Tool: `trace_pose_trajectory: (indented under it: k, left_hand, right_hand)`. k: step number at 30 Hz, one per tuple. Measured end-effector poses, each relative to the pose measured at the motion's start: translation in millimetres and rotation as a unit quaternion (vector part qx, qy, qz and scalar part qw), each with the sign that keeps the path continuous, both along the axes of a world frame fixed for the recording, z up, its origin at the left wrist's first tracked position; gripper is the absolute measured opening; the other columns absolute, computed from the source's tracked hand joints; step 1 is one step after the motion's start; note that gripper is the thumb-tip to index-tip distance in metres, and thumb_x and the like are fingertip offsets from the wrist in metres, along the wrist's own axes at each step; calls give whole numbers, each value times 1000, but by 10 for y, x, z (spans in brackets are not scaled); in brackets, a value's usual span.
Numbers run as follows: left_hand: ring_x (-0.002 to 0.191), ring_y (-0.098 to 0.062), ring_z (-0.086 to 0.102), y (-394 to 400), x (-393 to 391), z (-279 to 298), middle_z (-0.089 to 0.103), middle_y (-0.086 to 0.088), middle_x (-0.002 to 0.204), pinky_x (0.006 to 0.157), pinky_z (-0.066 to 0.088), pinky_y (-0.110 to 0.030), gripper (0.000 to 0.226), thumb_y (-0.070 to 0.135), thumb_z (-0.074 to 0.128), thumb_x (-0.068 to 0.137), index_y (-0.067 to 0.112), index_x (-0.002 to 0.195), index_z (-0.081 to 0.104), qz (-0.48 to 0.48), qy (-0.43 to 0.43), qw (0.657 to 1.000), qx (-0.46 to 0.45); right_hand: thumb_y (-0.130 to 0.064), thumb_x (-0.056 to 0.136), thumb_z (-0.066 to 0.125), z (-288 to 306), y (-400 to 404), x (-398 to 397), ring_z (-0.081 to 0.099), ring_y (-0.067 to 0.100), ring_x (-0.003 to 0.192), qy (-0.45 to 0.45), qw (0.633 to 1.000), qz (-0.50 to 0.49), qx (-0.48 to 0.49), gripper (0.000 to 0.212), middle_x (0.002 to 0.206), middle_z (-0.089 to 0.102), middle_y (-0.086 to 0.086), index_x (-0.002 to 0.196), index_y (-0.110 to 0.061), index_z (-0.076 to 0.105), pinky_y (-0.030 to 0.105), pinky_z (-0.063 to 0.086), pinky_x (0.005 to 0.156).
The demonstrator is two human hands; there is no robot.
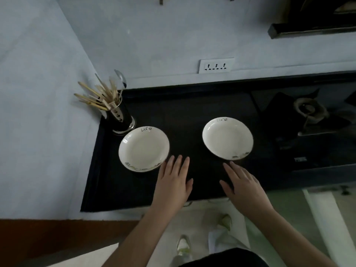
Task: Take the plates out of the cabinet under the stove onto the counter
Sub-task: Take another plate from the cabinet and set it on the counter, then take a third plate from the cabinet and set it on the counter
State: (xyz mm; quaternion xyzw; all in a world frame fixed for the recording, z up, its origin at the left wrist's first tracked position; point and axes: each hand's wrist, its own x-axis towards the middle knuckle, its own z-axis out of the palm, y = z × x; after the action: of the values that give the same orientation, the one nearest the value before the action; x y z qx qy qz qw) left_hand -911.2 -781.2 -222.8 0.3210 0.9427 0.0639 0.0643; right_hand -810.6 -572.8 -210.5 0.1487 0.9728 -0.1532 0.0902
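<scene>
Bench: the black bench [185,116] fills the middle of the view, with the gas stove [308,110] at its right end and pale walls around it.
Left plate: a cream plate [144,149] marked "life" on its rim lies flat on the bench, just beside the utensil holder.
Right plate: a second cream plate [227,138] of the same pattern lies flat nearer the stove, well apart from the first.
Utensil holder: a metal holder [121,118] full of chopsticks and a spoon stands in the back left corner.
Left hand: the left hand [174,182] is spread flat over the bench, fingers straight, fingertips just beside the left plate's near rim, holding nothing.
Right hand: the right hand [242,184] is likewise spread, fingertips just short of the right plate, holding nothing.
Cabinet: out of sight below the bench edge, so I can't say whether more plates remain inside.
Progress: two plates are out and set down; the task looks finished or close to it, unless the cabinet holds more.
</scene>
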Motion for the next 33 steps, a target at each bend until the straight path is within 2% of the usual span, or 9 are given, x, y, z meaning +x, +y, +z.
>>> trace_pose_trajectory:
  k: [6,11,14,17,21,25,28,31,33]
  left_hand:
    - [151,-24,7,257,222,122,15,-3,164,122,4,-50,69,59,15,97,24,157,15,-123,15,992,-33]
    - [152,-24,2,796,600,269,11,-2,165,121,-3,-50,68,59,9,98,25,157,11,-239,26,970,-24]
    - [152,-23,-1,1165,930,361,7,-2,165,120,-7,-50,69,60,5,97,27,157,7,-311,36,950,-22]
    - [151,-23,-8,1491,1363,422,0,0,166,116,-17,-48,72,62,-5,92,30,156,-2,-369,41,928,-24]
    - [151,-23,-8,1838,2031,452,4,1,166,116,-19,-45,65,61,-5,94,38,155,0,-441,25,897,-2]
    - [150,-17,-13,2127,2734,443,-3,8,164,118,-15,-44,64,66,-12,91,44,151,-6,-486,10,874,17]
    - [146,-11,-21,2295,3283,391,-6,9,163,118,-15,-44,66,68,-16,89,45,149,-9,-524,3,851,15]
    - [150,-16,-9,2400,3780,361,4,7,165,119,-13,-44,72,68,-13,89,41,154,3,-554,-13,832,5]
    - [151,-17,-7,2471,4056,363,4,7,165,119,-12,-44,74,67,-11,88,41,155,5,-566,-11,824,-10]
  right_hand:
    - [-70,87,5,-7,0,682,5,17,150,-6,997,-72,22,80,163,12,-1,155,-28,11,32,0,118]
    - [-72,87,-2,90,115,1314,7,21,150,7,983,-177,45,81,163,13,0,155,-30,10,35,-2,118]
    - [-70,89,2,163,158,1781,6,21,150,19,968,-247,45,78,163,15,0,155,-29,13,36,1,120]
    - [-61,96,15,226,193,2343,9,22,150,43,947,-315,36,68,162,19,1,155,-27,19,37,8,120]
    - [-48,100,33,270,198,3171,10,20,150,67,906,-415,37,58,162,20,0,153,-27,24,30,3,117]
    - [-53,100,16,269,97,4096,-5,14,150,43,869,-491,52,59,164,4,-6,155,-33,7,26,-8,115]
    - [-52,100,14,239,13,4710,-7,13,150,31,839,-540,53,57,164,2,-7,154,-36,4,25,-8,115]
    - [-53,100,14,193,-39,5187,-8,13,149,26,811,-584,37,58,164,0,-8,154,-36,3,26,-8,114]
    - [-54,100,13,161,-49,5434,-9,12,149,22,793,-608,26,58,164,-2,-8,154,-36,1,25,-9,113]
